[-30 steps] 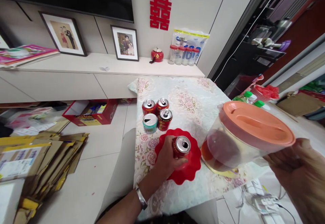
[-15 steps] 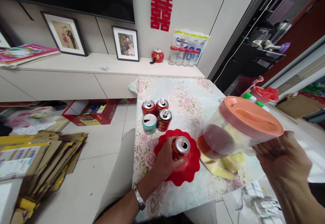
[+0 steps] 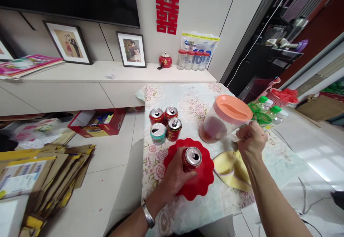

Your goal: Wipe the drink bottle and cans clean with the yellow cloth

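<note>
My left hand [image 3: 174, 176] is wrapped round an opened red drink can [image 3: 192, 158], held upright over a red scalloped plate [image 3: 204, 182]. My right hand [image 3: 252, 140] is closed round the handle of a clear plastic pitcher [image 3: 215, 126]. The pitcher has an orange lid and dark reddish-brown liquid inside; it is nearly upright at the table surface, but I cannot tell whether its base rests fully. Left of the plate stand several opened cans: red ones, such as the nearest red can [image 3: 174, 128], and a teal can [image 3: 158, 133]. A yellow cloth hat [image 3: 233, 170] lies right of the plate.
A floral tablecloth [image 3: 197, 108] covers the table. Green-capped bottles [image 3: 264, 111] stand at its right edge, by a pink basket [image 3: 276, 99]. Behind are a white cabinet [image 3: 104, 72] and red-lidded jars [image 3: 189, 60]. Flattened cardboard [image 3: 64, 169] and a red box [image 3: 98, 122] are on the floor, left.
My right hand has brought the pitcher away to the left and lowered it from a tilted position to nearly upright. My left hand keeps its hold on the can over the plate.
</note>
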Demonstrator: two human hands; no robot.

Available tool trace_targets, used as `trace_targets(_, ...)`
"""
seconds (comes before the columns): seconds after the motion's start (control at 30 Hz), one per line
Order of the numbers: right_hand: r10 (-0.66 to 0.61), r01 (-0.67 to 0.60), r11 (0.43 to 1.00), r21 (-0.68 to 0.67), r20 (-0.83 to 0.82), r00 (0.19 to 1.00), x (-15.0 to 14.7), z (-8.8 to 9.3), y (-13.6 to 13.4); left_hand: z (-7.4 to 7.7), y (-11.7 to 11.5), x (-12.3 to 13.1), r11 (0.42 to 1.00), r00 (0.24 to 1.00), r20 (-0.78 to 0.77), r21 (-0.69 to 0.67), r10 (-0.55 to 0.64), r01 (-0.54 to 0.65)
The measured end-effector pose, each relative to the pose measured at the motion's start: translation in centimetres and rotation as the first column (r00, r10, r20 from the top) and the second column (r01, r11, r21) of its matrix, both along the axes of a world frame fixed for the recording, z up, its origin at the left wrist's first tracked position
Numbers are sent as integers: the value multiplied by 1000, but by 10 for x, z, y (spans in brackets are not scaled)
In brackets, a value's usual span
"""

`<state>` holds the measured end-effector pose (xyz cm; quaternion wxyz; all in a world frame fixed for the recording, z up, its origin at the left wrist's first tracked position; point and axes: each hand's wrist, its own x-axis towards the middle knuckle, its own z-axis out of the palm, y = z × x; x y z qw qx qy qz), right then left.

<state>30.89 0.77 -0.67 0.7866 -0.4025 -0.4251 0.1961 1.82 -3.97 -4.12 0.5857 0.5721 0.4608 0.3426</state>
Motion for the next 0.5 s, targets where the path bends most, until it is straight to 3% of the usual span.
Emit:
trace_targets(0.2,37,-37,999,23,5,999,3,-28,15,-12,1,1,1000,998,55,20,-6,5)
trace_targets(0.37,41,-41,999,16,15,999,5,-34,13,-16,0,-1,1000,994,108,25,12,-15)
trace_targets(0.5,43,-43,999,1,34,998,7,-35,9,-10,0,-2,1000,988,152,-5,-6,6)
